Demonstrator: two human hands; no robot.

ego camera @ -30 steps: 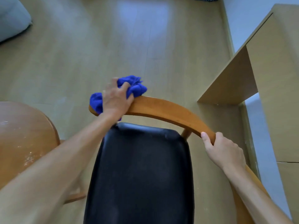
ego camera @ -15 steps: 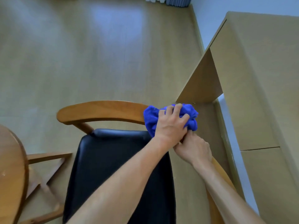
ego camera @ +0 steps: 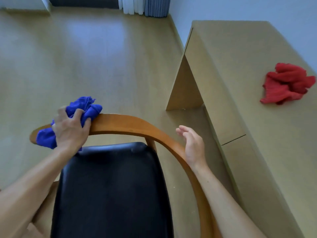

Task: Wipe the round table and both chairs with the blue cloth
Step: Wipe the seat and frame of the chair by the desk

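One curved wooden backrest rail [ego camera: 130, 125] is being wiped with the bunched blue cloth [ego camera: 82, 109], gripped by the left hand [ego camera: 70, 131] at the rail's left end, while the right hand [ego camera: 193, 145] is being held open-fingered beside it; firm pressure along the curve is advised.

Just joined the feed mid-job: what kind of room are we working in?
Probably a room in a home, perhaps a dining or living area: pale wood floor, curtains at the far wall, a wooden chair with a black seat, and a long cabinet beside it.

Soft daylight, pale glare on the floor [ego camera: 96, 36], motion-blurred left hand [ego camera: 68, 129], wide-angle bending at edges
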